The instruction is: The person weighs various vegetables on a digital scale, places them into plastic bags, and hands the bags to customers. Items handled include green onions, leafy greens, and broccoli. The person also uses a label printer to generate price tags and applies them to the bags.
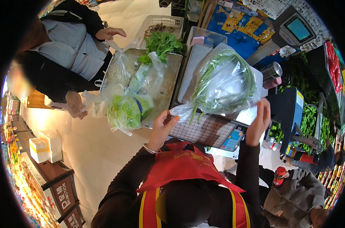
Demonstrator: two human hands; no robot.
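Observation:
A clear plastic bag of long green beans [226,82] lies on the metal plate of a weighing scale [188,71]. My left hand [164,122], with a bracelet at the wrist, pinches the bag's gathered end between thumb and fingers. At the bag's lower right corner is my right hand [259,119], fingers raised and close together; whether it grips the plastic is unclear. Below the plate is the scale's keypad [203,129]. To the left, bagged lettuce [129,111], a bag of pale sprouts [119,69] and leafy celery [162,45] rest on a metal tray [172,77].
A person in a striped shirt [73,45] stands at the left, both hands near the bags. The scale's display [299,30] rises on a post at the upper right. A steel flask [272,69] stands beside the plate. Another person [297,188] holds a red-lidded jar at the lower right.

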